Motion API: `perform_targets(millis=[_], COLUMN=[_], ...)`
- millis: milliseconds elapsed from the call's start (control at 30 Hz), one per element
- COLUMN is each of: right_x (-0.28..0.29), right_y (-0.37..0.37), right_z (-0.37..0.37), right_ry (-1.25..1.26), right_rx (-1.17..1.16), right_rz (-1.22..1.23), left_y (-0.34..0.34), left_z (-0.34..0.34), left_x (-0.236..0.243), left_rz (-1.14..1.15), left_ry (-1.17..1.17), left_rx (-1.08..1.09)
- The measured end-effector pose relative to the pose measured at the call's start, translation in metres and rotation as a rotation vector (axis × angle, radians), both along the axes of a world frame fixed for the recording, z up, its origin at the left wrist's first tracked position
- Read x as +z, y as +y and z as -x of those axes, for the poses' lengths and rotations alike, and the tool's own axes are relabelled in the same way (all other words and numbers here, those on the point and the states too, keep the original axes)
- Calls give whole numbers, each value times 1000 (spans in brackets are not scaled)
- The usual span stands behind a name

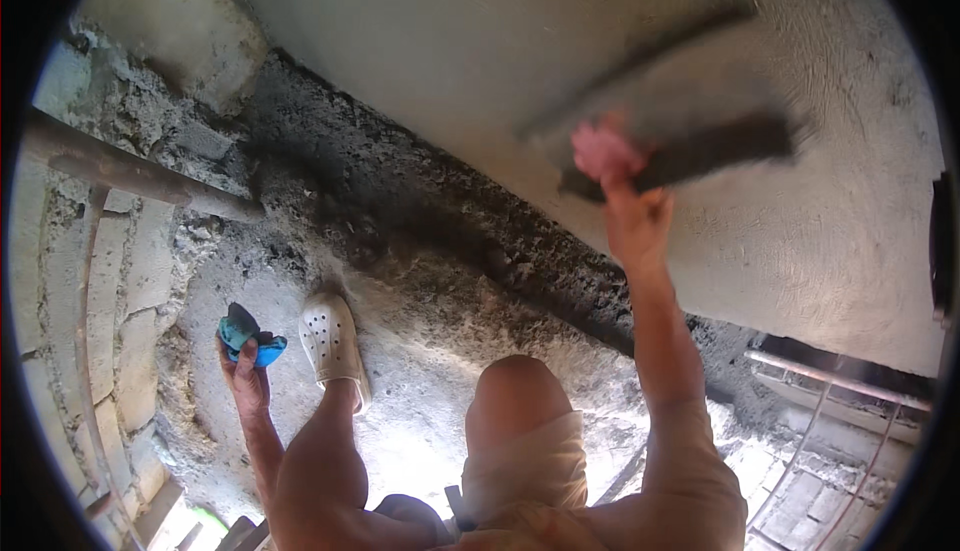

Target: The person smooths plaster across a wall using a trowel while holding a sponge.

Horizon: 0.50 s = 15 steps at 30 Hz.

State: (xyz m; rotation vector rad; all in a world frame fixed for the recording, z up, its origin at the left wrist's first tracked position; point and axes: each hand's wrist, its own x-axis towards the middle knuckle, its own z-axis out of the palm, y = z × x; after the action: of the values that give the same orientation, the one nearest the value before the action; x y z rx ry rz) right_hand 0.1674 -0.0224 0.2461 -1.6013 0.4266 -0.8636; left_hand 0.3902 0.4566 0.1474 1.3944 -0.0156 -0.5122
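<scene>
Seen from the head camera, a person crouches over rough ground (420, 361) beside a broad, pale wall (420, 41) filling the upper right of the frame. The right hand (637, 216), its arm stretched up from the lower right, grips a dark float (725, 146) against the wall, right of upper centre. The float is smeared by motion blur, its dark edges showing as two slanting bands. A pink item (606, 149) sits at the fingers, too blurred to identify.

At left, below centre, the left hand (247, 379) is closed around a crumpled blue-green cloth (266, 349), thumb across the front, held up just beside a white, perforated clog (328, 339) on the person's foot. A bare knee (520, 401) rises at lower centre, next to strong glare on the ground.

A strip of dark rubble (440, 213) runs diagonally along the foot of the pale wall. A thick, rusty pipe (150, 173) juts in from the left, above a thin, bent rod (86, 311) that runs down a block wall (120, 291). Metal rails (840, 379) stand at lower right.
</scene>
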Motion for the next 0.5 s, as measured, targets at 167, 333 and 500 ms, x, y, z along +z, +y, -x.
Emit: perform_targets(millis=[167, 333, 500], right_x=[44, -132, -182], right_y=[30, 42, 13], right_z=[-168, -211, 20], right_ry=[-130, 97, 389], right_rx=[-47, -130, -55], right_rz=[70, -90, -131], left_y=[-18, -9, -1], left_z=[-2, 1, -2], left_x=[-2, -4, 2], left_rz=[-33, -36, -38], left_ry=[-47, -75, -62], left_rx=[-103, -113, -103])
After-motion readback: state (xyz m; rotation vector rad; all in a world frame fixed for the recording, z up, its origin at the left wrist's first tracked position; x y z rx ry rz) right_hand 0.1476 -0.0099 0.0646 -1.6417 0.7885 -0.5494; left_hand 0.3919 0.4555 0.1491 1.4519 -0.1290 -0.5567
